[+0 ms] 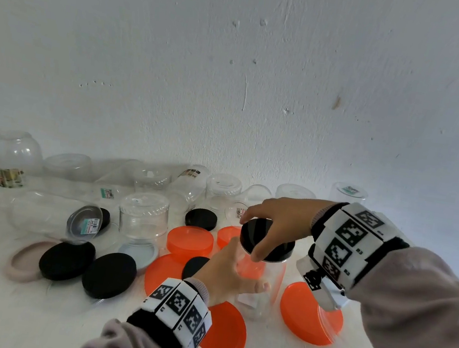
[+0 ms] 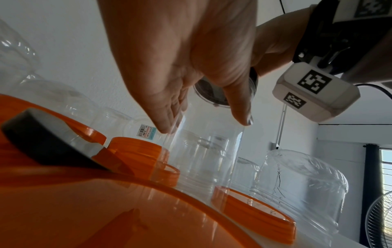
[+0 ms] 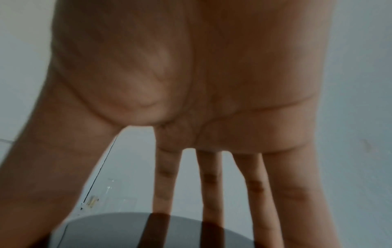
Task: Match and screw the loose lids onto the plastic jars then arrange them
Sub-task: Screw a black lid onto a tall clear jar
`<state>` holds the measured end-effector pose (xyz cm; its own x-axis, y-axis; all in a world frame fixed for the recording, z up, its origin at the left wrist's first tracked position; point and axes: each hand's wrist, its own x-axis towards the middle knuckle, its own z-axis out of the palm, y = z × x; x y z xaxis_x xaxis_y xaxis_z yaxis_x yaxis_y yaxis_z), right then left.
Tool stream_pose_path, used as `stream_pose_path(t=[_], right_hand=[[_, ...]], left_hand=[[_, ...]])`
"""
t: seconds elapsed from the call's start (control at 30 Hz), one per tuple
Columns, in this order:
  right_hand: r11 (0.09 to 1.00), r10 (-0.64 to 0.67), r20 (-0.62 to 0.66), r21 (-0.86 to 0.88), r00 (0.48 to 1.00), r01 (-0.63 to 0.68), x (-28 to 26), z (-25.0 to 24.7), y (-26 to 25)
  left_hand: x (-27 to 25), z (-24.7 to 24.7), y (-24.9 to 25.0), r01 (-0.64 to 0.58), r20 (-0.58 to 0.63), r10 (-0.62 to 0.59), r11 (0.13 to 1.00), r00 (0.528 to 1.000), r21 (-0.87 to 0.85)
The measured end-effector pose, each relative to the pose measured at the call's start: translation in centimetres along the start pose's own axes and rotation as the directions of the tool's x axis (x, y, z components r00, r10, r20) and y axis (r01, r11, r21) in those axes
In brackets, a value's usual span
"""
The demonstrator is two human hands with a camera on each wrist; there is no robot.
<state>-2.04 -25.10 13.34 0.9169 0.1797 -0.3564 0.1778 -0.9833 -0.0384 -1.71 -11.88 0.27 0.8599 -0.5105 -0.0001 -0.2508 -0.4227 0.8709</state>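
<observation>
- Right hand fingers spread and curled down over the black lid; thumb on the near rim, the rest on the far rim, gripping it from above.
- That lid sits on the mouth of the clear jar, which stands upright on the tabletop.
- Left hand wraps the jar's body from the left; thumb on one side, fingers on the other, jar wall between them, below the lid.
- Black lids: 5 clear in the head view. One on the jar, two side by side front left, one further back, one partly hidden behind the left hand. A possible sixth sits behind the tipped jar; can't tell.
- Orange lids: at least 5. One raised at centre, one behind it mostly hidden, one flat left of the left hand, one under the left wrist, one just right of the jar.
- One pale pink lid far left, partly under a black lid.
- Other clear jars: one upturned at centre left, one on its side left of it, plus a row along the wall; exact count unclear, they overlap.
</observation>
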Motion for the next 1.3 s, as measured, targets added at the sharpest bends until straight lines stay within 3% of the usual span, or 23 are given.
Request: stream_pose_path(t=[0.17, 0.4, 0.5, 0.67, 0.87, 0.97, 1.17, 1.3], right_hand=[[0.993, 0.084, -0.095, -0.075, 0.992, -0.091, 0.4, 0.8, -0.6], [0.998, -0.031, 0.044, 0.056, 0.999, 0.028, -0.3, -0.2, 0.3], [0.996, -0.044, 0.014, 0.072, 0.999, 0.043, -0.3, -0.1, 0.6], [0.999, 0.039, -0.078, -0.007, 0.996, -0.040, 0.3, 0.5, -0.1], [0.998, -0.043, 0.059, 0.041, 0.997, 0.041, -0.2, -0.2, 0.3], [0.997, -0.060, 0.031, 0.054, 0.998, 0.058, -0.2, -0.2, 0.7], [0.999, 0.046, -0.078, -0.016, 0.996, -0.047, 0.4, 0.6, 0.1], [0.999, 0.037, -0.012, 0.001, 0.999, -0.037, 0.3, 0.2, 0.2]], left_hand=[[-0.1, 0.0, 0.2, 0.007, -0.009, -0.007, 0.999, 1.000, -0.043], [-0.1, -0.1, 0.2, 0.015, 0.002, -0.015, 1.000, 1.000, -0.005], [-0.2, 0.0, 0.3, 0.020, 0.001, -0.020, 1.000, 1.000, -0.002], [-0.2, -0.1, 0.3, 0.013, -0.004, -0.013, 1.000, 1.000, -0.001], [-0.2, -0.1, 0.4, 0.003, -0.006, -0.002, 0.999, 1.000, 0.041], [-0.3, -0.1, 0.5, 0.011, -0.004, -0.011, 1.000, 1.000, 0.027], [-0.3, -0.1, 0.5, 0.032, 0.002, -0.032, 0.999, 0.999, 0.023], [-0.3, -0.1, 0.5, 0.017, 0.001, -0.017, 1.000, 1.000, 0.013]])
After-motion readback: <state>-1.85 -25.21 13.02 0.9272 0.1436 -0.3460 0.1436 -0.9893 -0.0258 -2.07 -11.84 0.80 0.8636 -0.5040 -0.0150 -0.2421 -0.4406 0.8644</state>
